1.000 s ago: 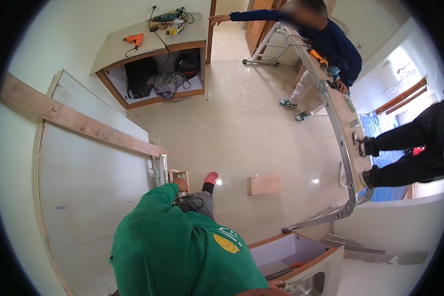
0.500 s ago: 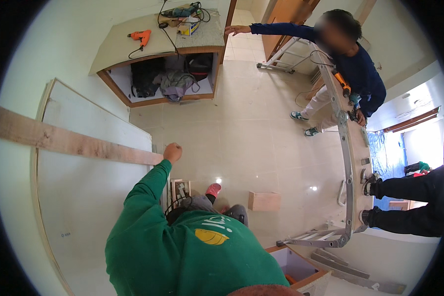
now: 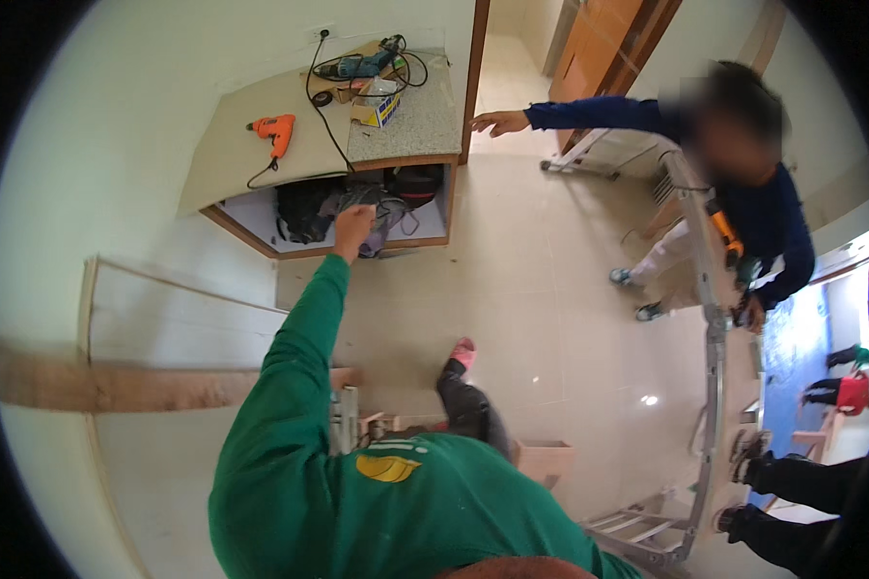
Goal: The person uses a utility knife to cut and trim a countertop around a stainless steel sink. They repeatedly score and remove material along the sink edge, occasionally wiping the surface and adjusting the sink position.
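Note:
My left hand (image 3: pixel 354 230), in a green sleeve, reaches forward in front of the open cabinet (image 3: pixel 330 253). Its fingers are curled closed, and what they hold, if anything, is too small to make out. Beyond it, dark and grey bags (image 3: pixel 304 214) lie inside the cabinet. On the counter above are an orange power drill (image 3: pixel 274 133), a blue corded power tool (image 3: pixel 357 66) and a small yellow-and-blue box (image 3: pixel 377 106). A wooden plank (image 3: pixel 174 388) runs from the left edge and passes behind my forearm. My right hand is out of view.
A person in navy (image 3: pixel 772 212) stretches one hand toward the door frame. Beside them stands a metal ladder platform (image 3: pixel 714 386), where another person's black-trousered legs (image 3: pixel 801 482) stand. A wooden box (image 3: pixel 545 461) is on the floor. A white panel (image 3: pixel 179 309) leans at the left.
My left hand has moved from beside the plank's end forward to the cabinet. The view has shifted, and my foot has stepped ahead. The navy-clad person's arm stays outstretched.

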The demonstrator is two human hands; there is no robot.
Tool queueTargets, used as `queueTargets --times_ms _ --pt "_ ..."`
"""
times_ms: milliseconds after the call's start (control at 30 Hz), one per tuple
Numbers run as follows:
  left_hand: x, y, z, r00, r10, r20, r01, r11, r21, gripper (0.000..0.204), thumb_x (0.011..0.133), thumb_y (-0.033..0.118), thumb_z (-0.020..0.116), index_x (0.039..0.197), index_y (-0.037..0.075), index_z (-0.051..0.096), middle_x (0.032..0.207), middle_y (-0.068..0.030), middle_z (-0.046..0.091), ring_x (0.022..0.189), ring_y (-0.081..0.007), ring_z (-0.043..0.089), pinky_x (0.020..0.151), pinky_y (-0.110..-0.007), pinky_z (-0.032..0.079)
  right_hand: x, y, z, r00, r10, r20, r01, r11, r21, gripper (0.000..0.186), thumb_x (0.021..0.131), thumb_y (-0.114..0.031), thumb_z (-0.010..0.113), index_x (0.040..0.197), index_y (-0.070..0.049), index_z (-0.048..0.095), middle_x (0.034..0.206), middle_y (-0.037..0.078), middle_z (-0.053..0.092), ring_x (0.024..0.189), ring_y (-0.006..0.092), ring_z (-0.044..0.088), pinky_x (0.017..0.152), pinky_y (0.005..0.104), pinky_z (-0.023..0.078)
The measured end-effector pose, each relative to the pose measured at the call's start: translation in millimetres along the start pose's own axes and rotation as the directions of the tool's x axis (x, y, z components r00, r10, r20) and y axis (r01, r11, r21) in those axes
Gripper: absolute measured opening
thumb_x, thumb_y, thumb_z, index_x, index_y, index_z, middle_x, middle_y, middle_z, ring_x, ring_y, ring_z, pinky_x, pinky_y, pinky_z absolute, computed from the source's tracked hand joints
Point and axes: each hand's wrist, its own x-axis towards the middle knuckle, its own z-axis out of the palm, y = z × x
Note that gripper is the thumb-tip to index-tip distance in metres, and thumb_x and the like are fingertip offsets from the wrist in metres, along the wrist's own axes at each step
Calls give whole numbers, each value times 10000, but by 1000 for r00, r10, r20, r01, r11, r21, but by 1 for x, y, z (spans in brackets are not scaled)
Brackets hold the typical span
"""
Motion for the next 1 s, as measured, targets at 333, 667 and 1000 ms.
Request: queueTargets --times_ms 333,667,1000 --pt "208 31 42 961 232 -151 -147 890 431 327 992 254 701 1202 18 784 1070 -163 796 938 -323 752 831 -469 583 112 -169 -43 985 155 -75 -125 943 308 257 1031 -236 683 1084 7 617 714 92 610 506 187 590 441 386 489" --pt "311 -41 33 910 410 -67 -282 728 625 334 922 245 689 1171 51 795 981 -230 768 860 -416 718 798 -567 547 49 -242 -53 761 385 -523 -294 922 251 512 973 -403 685 1328 -34 671 1309 272 707 1216 468 669 1045 511 538" --pt "288 -46 31 873 488 10 -320 557 766 361 954 206 656 1272 53 730 1143 -214 725 1005 -400 689 903 -535 528 -31 -282 75 693 615 -377 -514 788 340 501 989 -408 675 1313 -26 666 1248 279 726 1174 477 683 1031 545 541"
